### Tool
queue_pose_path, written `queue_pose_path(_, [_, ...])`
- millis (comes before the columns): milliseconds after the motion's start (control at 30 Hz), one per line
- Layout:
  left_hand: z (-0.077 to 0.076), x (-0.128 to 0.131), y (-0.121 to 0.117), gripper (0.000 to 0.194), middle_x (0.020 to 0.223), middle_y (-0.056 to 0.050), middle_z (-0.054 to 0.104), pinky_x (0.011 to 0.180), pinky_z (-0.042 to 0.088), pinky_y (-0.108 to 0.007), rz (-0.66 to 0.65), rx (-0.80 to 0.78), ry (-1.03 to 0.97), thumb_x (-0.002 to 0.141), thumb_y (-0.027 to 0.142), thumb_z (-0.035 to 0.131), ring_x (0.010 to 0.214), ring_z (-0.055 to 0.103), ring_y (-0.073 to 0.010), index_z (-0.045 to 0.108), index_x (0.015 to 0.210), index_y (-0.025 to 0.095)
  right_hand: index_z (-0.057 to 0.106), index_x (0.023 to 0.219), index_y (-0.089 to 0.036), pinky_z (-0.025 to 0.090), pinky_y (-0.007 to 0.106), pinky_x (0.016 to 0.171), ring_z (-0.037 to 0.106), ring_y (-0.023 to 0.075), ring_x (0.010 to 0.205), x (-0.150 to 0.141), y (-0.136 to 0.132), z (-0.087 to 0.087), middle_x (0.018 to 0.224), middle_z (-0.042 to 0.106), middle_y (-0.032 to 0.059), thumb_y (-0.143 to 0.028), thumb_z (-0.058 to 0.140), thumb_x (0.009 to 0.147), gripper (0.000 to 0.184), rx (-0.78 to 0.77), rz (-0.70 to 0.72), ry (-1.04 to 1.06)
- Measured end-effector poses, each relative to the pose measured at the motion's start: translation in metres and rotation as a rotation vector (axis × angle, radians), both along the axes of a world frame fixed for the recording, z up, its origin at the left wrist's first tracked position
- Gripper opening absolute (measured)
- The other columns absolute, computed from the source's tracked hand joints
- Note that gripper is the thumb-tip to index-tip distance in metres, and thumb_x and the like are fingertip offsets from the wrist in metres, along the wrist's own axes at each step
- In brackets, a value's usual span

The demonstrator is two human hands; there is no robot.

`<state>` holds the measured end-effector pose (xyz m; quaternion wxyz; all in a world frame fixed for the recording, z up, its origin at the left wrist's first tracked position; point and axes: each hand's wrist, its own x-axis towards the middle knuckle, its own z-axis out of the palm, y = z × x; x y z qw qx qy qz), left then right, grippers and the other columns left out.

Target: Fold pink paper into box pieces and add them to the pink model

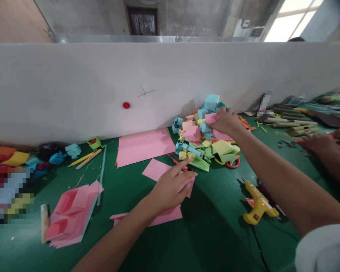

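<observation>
My right hand reaches into a heap of small folded paper pieces in blue, yellow, green, peach and pink. Its fingers are closed on a pink folded paper piece at the heap's upper side. Lower down, my left hand hovers or rests, I cannot tell which, over pink paper sheets, fingers stretched and apart. Scissors with red handles lie partly hidden behind its fingertips. Another pink paper lies under the left wrist.
Pink sheets are stacked by the white partition. Pink folded boxes and pencils lie left. A yellow glue gun with its cord sits under my right forearm. Another person's hand is at the right, near cut stems.
</observation>
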<state>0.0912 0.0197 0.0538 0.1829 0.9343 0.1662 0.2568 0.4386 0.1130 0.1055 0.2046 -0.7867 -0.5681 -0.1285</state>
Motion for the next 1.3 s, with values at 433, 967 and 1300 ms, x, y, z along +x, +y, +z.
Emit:
queue_pose_path(433, [0.008,-0.007,0.003,0.032,0.156,-0.011,0.042,0.105,0.052,-0.043,0.011,-0.022,-0.089,0.094,0.019,0.051,0.130,0.056,-0.0254,0.064,0.123,0.023,0.062,0.131,-0.026,0.033,0.070,0.102,0.047,0.0467,0.126,0.001,-0.024,0.029,0.137,0.053,0.0193,-0.050,0.059,0.084,0.053,0.094,-0.009,0.069])
queue_pose_path(967, [0.008,-0.007,0.002,0.032,0.154,-0.011,0.045,0.104,0.053,-0.042,0.005,-0.031,-0.087,0.094,0.020,0.051,0.125,0.060,-0.0240,0.064,0.122,0.023,0.062,0.126,-0.021,0.056,0.044,0.088,0.065,0.0269,0.102,0.022,-0.012,0.020,0.119,0.067,0.0090,-0.025,0.072,0.085,0.042,0.061,0.051,0.145])
queue_pose_path(1300, [0.010,-0.007,0.000,0.032,0.157,-0.010,0.042,0.103,0.053,-0.040,0.018,-0.045,-0.058,0.094,0.020,0.050,0.124,0.061,-0.0234,0.065,0.122,0.024,0.044,0.116,-0.026,0.043,0.035,0.073,0.059,0.0254,0.088,0.018,-0.009,0.018,0.104,0.065,0.0106,-0.023,0.072,0.076,0.049,-0.007,0.020,0.166])
